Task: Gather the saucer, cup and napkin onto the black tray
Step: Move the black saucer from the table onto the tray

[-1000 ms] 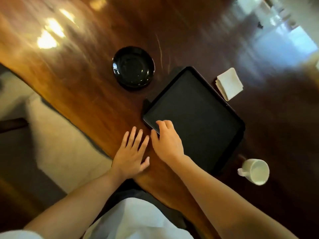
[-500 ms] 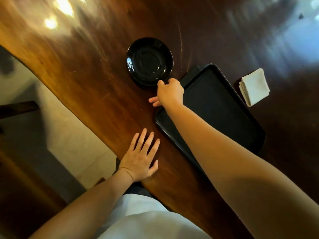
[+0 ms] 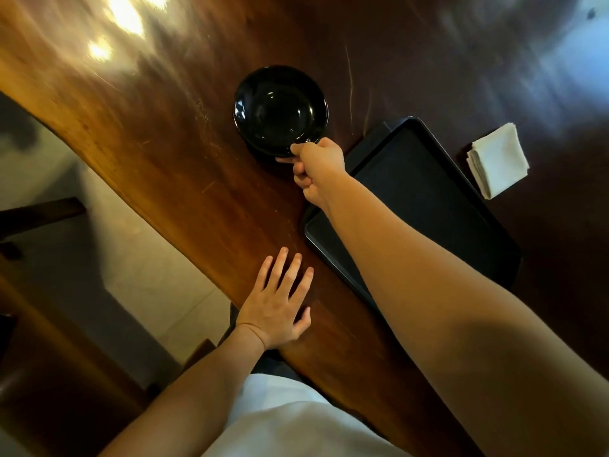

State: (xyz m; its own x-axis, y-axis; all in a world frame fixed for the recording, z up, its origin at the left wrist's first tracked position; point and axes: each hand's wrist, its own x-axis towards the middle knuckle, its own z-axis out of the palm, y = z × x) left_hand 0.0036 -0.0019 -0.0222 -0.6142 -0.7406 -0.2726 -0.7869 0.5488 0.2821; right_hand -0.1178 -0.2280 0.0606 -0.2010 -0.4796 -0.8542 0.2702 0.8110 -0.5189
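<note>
Since half a second ago the right hand (image 3: 318, 159) has closed its thumb and fingers onto the near rim of the round glossy black saucer (image 3: 280, 108), where before it was only arriving at the edge. The saucer sits on the dark polished wooden table (image 3: 184, 166), beside the far left corner of the rectangular black tray (image 3: 428, 192) and not on it. Whether the rim has lifted off the wood cannot be told; the fingertips under it are hidden by the knuckles. The right forearm crosses the tray and covers much of its near edge. The left hand (image 3: 276, 301) lies flat on the table near the edge, fingers spread, holding nothing, as before. The folded white cloth napkin (image 3: 497, 159) lies on the table just right of the tray, apart from it. The cup is out of view. Glare blurs the far tabletop.
</note>
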